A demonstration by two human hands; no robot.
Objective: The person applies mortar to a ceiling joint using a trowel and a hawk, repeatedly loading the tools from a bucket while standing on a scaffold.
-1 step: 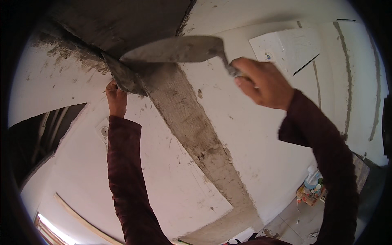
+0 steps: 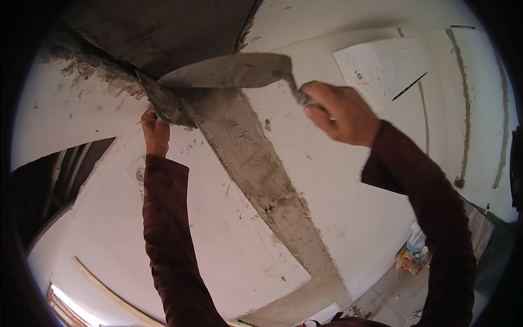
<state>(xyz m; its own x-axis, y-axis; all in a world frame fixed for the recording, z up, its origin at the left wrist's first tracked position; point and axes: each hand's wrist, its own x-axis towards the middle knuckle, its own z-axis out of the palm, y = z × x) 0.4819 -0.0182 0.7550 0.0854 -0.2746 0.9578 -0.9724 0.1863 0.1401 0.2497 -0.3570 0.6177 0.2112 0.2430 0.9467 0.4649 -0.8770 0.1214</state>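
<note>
My right hand (image 2: 346,114) is closed round the handle of a pointed trowel (image 2: 234,72). The trowel's long grey blade reaches left, and its tip is at the upper edge of a narrow, mortar-smeared plate (image 2: 166,103). My left hand (image 2: 156,131) is raised at the lower edge of that plate, with its fingers curled and gripping it; they are partly hidden. Behind the blade, a strip of rough grey mortar (image 2: 256,158) runs down the white wall. A dark grey surface (image 2: 158,32) lies above both tools.
A white panel box (image 2: 376,65) is on the wall at the right. At the left are a wall socket (image 2: 138,175) and a dark opening (image 2: 52,180) with pipes. Lower down stand a leaning wooden strip (image 2: 111,294) and, at right, a crate of small containers (image 2: 412,260).
My right hand and the trowel have shifted a little to the left, and the blade sits slightly lower. My left hand and the plate have stayed almost still.
</note>
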